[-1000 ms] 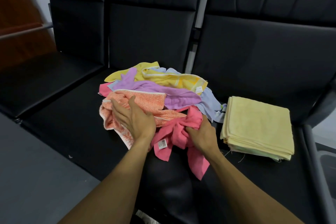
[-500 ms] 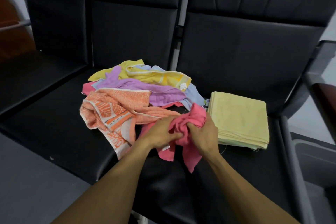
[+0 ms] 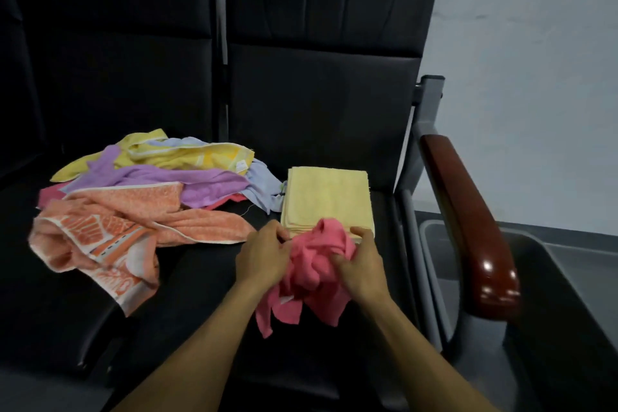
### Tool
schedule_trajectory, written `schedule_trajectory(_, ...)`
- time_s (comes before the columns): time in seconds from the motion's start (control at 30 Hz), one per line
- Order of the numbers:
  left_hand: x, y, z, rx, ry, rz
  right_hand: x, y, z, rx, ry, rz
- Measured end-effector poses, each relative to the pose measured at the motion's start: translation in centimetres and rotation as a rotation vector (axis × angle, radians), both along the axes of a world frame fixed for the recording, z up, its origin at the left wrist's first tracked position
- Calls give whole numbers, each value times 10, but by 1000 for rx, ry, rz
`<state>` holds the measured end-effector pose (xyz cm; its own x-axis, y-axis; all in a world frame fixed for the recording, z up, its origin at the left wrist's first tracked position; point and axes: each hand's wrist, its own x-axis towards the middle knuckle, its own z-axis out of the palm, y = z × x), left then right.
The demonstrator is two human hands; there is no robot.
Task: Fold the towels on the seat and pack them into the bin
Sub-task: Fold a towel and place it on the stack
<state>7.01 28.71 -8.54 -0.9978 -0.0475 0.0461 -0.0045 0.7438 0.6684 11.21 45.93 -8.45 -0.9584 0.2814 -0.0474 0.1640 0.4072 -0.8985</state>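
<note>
Crumpled pink cloth towel (image 3: 316, 264) sits bunched between both hands, lifted just in front of the folded pale-yellow towel stack (image 3: 329, 197). Left hand (image 3: 262, 256) and right hand (image 3: 363, 262) each grip a side, close together, seemingly hunting for edges. One folded stack is done; the loose heap of orange, purple, yellow and blue towels (image 3: 143, 197) lies unfolded on the black padded seat (image 3: 200, 278). Grey plastic bin (image 3: 551, 328) beside the armrest looks unpacked — plenty left, I'd judge.
</note>
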Motion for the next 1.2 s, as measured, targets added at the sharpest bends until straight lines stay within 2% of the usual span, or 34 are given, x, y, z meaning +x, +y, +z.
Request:
schedule_trajectory(0.07, 1, 10, -3, 58, 61, -89, 1, 4, -5, 47, 24, -30)
schedule_trajectory(0.13, 2, 18, 0, 222, 80, -220, 1, 4, -6, 77, 13, 18)
schedule_trajectory(0.2, 2, 21, 2, 339, 25, -381, -2, 2, -5, 106, 20, 74)
schedule_trajectory(0.3, -5, 17, 2, 351, -78, -512, -10, 1, 2, 97, 45, 138)
schedule_trajectory(0.37, -12, 10, 1, 293, -79, -462, -15, 0, 6, 143, 53, 176)
schedule_trajectory(0.47, -22, -3, -1, 203, 40, -299, -23, -1, 5, 157, 41, 160)
schedule_trajectory(0.63, -26, -26, 6, 335, 91, -175, -33, 1, 4, 177, 106, 95)
schedule_trajectory(0.73, -28, -35, 7, 314, -9, -285, -37, -5, 5, 34, 117, 39)
schedule_trajectory(0.83, -24, -36, 4, 96, -172, -543, -37, -12, 5, -172, 68, -54)
schedule_trajectory(0.87, -22, -35, 2, 29, -189, -564, -37, -12, 5, -192, 54, -83)
schedule_trajectory(0.93, -22, -32, 1, -8, -102, -477, -38, -11, 4, -181, 50, -115)
schedule_trajectory(1.0, -23, -29, 7, 99, 39, -312, -37, -10, 8, -195, 32, -27)
schedule_trajectory(1.07, -21, -27, 15, 236, 129, -231, -33, -12, 12, -184, 12, 209)
schedule_trajectory(1.13, -18, -24, 20, 296, 156, -265, -28, -16, 14, -77, 47, 385)
schedule_trajectory(1.2, -15, -23, 18, 313, 122, -319, -27, -20, 13, 17, 142, 323)
